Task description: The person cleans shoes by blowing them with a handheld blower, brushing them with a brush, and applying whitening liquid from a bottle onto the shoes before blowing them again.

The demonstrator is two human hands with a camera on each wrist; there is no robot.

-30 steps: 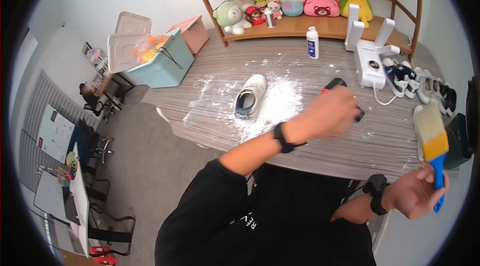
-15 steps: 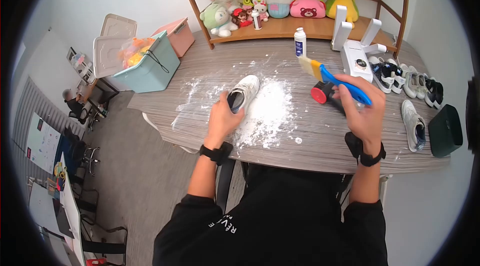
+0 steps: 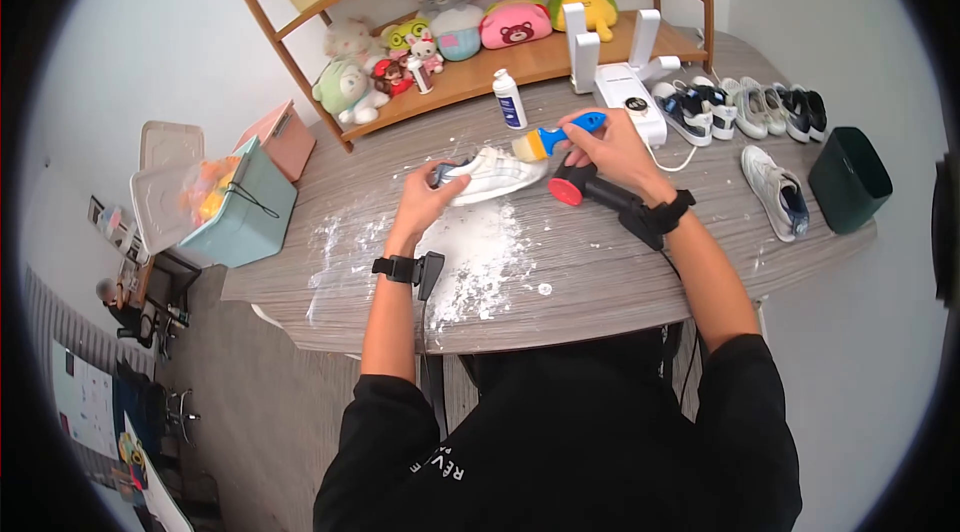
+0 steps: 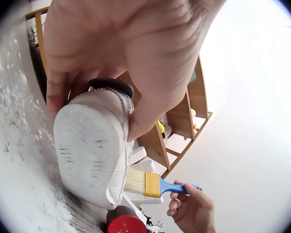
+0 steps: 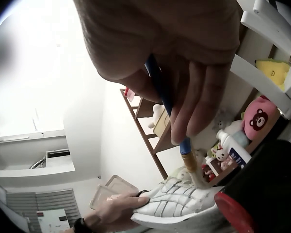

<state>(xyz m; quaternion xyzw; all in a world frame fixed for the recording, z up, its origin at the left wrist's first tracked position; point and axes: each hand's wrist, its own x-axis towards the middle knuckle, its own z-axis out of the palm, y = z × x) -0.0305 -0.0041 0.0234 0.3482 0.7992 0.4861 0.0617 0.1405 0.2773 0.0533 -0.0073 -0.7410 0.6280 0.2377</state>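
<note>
A white shoe (image 3: 497, 175) tilted up, a brush (image 3: 545, 140) at its toe

My left hand (image 3: 420, 204) is curled round the heel of the white shoe, thumb on one side and fingers on the other, closed only as far as the heel allows. The shoe is near the middle of the tabletop (image 3: 600, 294), over spilled white powder (image 3: 480, 262). My right hand (image 3: 612, 150) pinches the blue handle of the brush, its bristles touching the upper.

A black-and-red tool (image 3: 605, 194) lies just beside the toe, below my right hand, crowding that side. Toward the far edge stand a white bottle (image 3: 510, 102) and a white device (image 3: 625, 89) with upright arms; a wooden shelf (image 3: 455, 84) there carries plush toys (image 3: 452, 22). Pairs of shoes (image 3: 755, 110) line the far right corner. Another white shoe (image 3: 772, 187) lies near the right edge, beside a dark green bin (image 3: 845, 192). A light blue box (image 3: 255, 217) takes up the left edge, a pink box (image 3: 288, 140) behind it.
</note>
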